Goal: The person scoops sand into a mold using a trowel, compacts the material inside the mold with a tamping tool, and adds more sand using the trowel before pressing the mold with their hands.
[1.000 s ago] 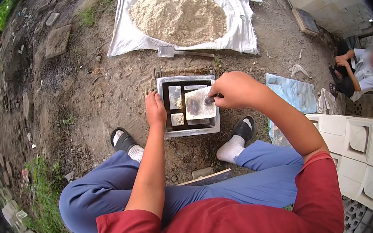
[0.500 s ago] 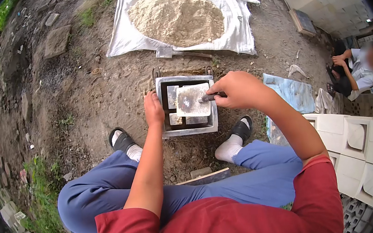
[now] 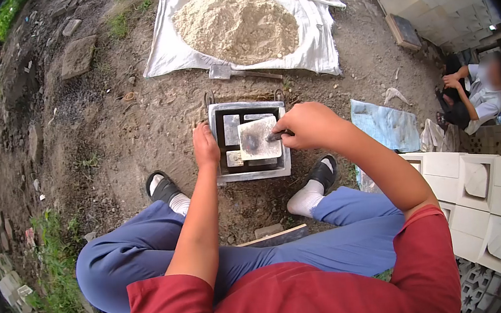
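Trowel (image 3: 255,139) clenched in right hand (image 3: 306,126); flat left hand (image 3: 205,146) against frame (image 3: 258,175).

Leftward dirt (image 3: 129,134) offers passage; the flat plate (image 3: 258,141) blocks the frame's (image 3: 259,175) middle.

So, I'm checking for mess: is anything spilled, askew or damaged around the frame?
No clear spill or damage stands out. The one mild oddity is a dark patch on the otherwise pale plate in the right hand, over the frame; whether stain or wear, I can't tell.
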A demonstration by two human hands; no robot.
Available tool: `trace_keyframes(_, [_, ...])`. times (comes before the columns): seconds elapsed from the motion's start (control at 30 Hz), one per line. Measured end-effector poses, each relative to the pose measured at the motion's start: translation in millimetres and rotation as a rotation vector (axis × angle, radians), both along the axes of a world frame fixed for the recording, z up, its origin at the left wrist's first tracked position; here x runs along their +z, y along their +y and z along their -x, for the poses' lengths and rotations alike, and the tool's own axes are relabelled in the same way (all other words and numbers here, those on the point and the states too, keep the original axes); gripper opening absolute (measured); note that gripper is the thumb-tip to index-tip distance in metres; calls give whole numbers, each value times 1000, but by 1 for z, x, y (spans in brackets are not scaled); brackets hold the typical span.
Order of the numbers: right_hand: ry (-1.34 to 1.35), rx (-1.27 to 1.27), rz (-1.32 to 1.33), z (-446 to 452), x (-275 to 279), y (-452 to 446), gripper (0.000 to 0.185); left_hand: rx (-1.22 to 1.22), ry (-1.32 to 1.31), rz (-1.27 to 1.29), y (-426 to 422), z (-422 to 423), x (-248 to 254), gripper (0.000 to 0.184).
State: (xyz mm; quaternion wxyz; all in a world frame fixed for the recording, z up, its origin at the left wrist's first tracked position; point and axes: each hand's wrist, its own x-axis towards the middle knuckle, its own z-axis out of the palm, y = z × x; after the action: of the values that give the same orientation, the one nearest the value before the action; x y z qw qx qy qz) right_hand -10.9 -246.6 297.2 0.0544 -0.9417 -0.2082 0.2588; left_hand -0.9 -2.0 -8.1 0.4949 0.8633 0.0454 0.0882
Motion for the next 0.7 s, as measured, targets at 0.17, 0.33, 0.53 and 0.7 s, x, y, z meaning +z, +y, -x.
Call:
trace_keyframes(0.17, [-25, -24, 4, 7, 14, -4, 33, -9, 6, 10, 0, 1, 5, 44])
trace_keyframes(0.33, [28, 13, -8, 19, 12, 14, 32, -21, 20, 15, 1, 1, 4, 44])
trace_keyframes(0.53, [24, 44, -11, 28, 0, 10, 31, -8, 14, 15, 2, 0, 1, 44])
trace_keyframes(0.7, [-4, 40, 44, 28, 9, -2, 31, 6, 8, 26, 0, 0, -1, 45])
